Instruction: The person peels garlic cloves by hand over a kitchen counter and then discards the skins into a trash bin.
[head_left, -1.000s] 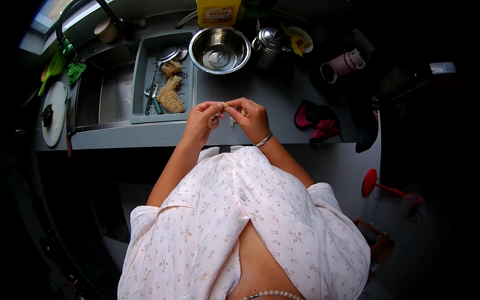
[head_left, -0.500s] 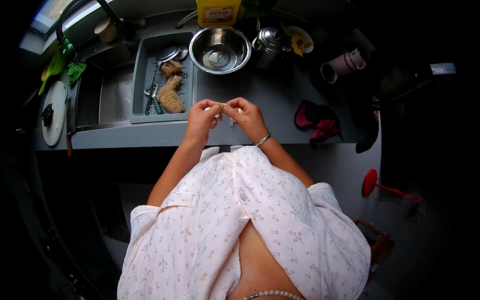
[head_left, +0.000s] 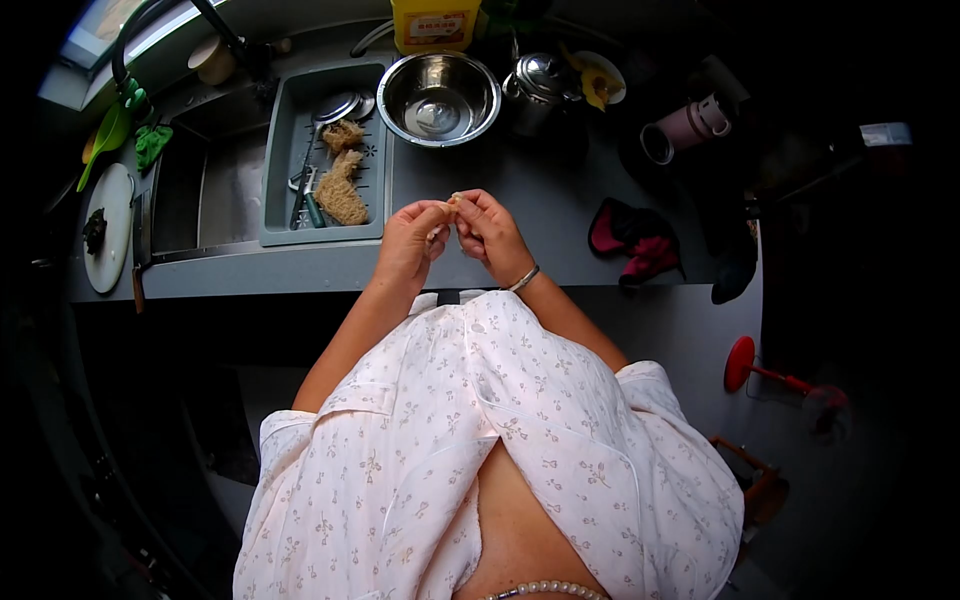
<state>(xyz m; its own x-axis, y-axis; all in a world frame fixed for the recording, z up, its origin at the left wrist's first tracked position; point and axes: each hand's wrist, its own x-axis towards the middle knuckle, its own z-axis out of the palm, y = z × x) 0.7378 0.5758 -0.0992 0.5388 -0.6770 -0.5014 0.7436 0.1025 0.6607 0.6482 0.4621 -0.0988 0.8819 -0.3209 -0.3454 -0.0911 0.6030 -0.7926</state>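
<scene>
My left hand [head_left: 412,238] and my right hand [head_left: 493,236] meet in front of me over the counter's near edge, thumbs and fingertips pinched together. Between the fingertips shows a small pale, whitish piece [head_left: 457,198], too small and too covered to name. A pale bit also shows under the curled fingers of my left hand, mostly hidden. Beyond my hands stands a shiny steel bowl [head_left: 438,100], with a little reflection or clear liquid at its bottom; I cannot tell which.
Left of my hands, a grey drain tray [head_left: 268,185] holds brown scrubbing pads [head_left: 343,190], lids and peelers, beside the sink [head_left: 228,195]. A white board [head_left: 118,225] lies far left. At the back stand a yellow jug [head_left: 435,25] and metal pot [head_left: 540,80]; a dark-red cloth [head_left: 632,240] lies right.
My right hand has turned and its fingers have curled in more, lifting slightly. The pale piece now pokes up above the fingertips. My left hand has barely shifted.
</scene>
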